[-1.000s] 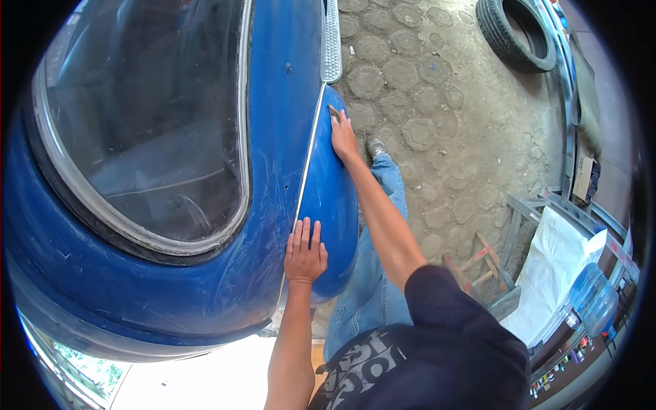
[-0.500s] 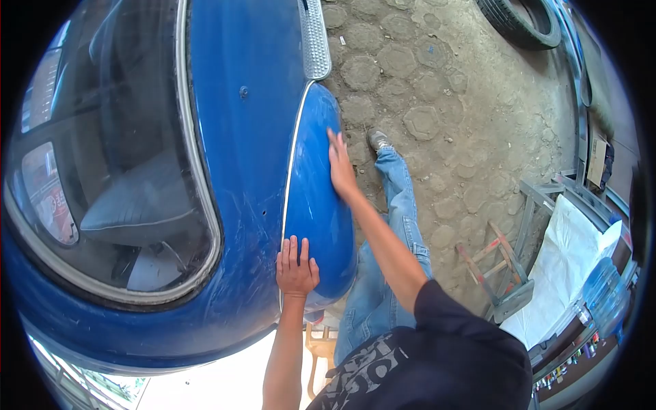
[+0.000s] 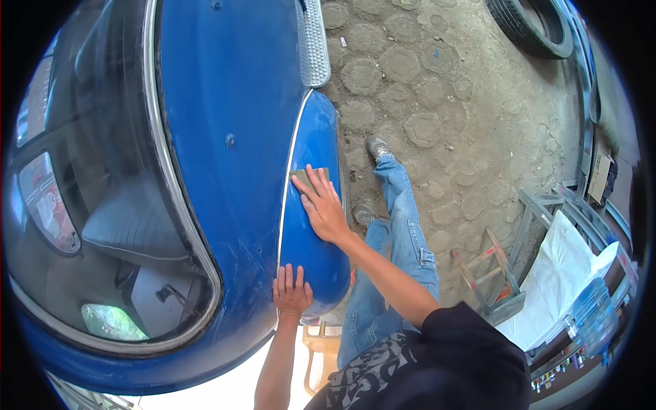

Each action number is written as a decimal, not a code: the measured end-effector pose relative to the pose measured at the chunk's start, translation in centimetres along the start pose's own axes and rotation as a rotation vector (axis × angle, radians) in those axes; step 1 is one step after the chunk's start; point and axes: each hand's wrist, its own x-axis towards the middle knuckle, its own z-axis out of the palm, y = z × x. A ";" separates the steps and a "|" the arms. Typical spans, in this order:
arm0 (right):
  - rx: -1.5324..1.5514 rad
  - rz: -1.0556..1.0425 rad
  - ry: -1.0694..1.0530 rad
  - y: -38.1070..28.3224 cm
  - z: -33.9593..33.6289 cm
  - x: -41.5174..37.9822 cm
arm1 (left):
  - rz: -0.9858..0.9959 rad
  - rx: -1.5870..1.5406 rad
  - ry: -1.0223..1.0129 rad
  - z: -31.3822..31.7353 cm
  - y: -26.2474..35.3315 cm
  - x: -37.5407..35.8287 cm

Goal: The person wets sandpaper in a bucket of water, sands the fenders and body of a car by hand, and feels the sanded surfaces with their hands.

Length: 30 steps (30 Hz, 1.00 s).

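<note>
Right hand (image 3: 324, 209), fingers spread, flattens brown pad (image 3: 300, 178) against fender (image 3: 316, 130).

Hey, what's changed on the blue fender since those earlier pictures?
The right hand has moved down the fender, nearer the left hand and the pale trim. The brown pad is now under its fingers there. The left hand remains on the lower part, beside the trim.
</note>
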 end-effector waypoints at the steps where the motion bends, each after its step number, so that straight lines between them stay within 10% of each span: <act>1: 0.014 0.021 -0.012 0.9 0.2 0.5 | 0.004 0.004 0.001 0.2 0.0 0.1; 6: 0.066 0.422 0.022 4.5 0.9 15.8 | -0.017 0.047 -0.010 0.4 0.2 -0.7; 12: 0.108 0.120 -0.091 4.2 -0.9 7.0 | -0.023 0.051 -0.041 0.9 0.0 -1.7; 16: 0.546 0.535 0.050 15.7 3.3 21.3 | -0.014 0.072 -0.061 0.8 0.0 -2.5; 21: 0.224 0.126 -0.134 9.3 -0.2 14.2 | -0.014 0.033 -0.066 1.0 0.0 -3.6; 28: 0.372 0.483 -0.031 11.9 1.4 21.3 | -0.037 0.004 -0.057 0.8 0.2 -2.9; 30: 0.157 0.205 -0.088 7.7 0.3 17.4 | -0.037 0.018 -0.050 1.1 0.3 -2.4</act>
